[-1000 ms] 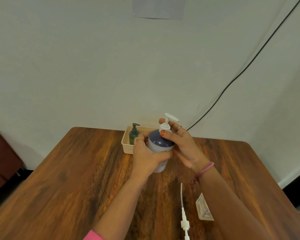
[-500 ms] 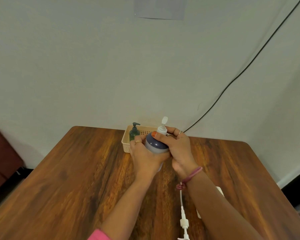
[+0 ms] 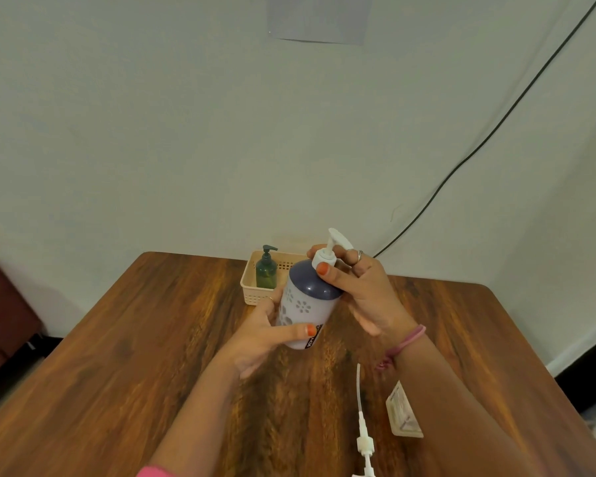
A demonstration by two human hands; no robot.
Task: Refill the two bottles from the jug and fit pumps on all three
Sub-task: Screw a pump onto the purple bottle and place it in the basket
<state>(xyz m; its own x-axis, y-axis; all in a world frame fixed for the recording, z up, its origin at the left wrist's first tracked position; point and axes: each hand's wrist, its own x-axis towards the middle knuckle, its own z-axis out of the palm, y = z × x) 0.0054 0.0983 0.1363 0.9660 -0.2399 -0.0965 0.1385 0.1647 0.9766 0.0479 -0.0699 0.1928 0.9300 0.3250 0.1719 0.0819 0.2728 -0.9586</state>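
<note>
Both hands work the bottle [image 3: 303,304]: left hand [image 3: 255,335] grips its body, right hand [image 3: 362,287] pinches the pump collar [image 3: 324,259], which should turn squarely until snug.

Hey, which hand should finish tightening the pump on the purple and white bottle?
Right. The right hand already pinches the white pump collar at the neck, while the left hand grips the body of the bottle, tilted above the table, steadying it.
</note>
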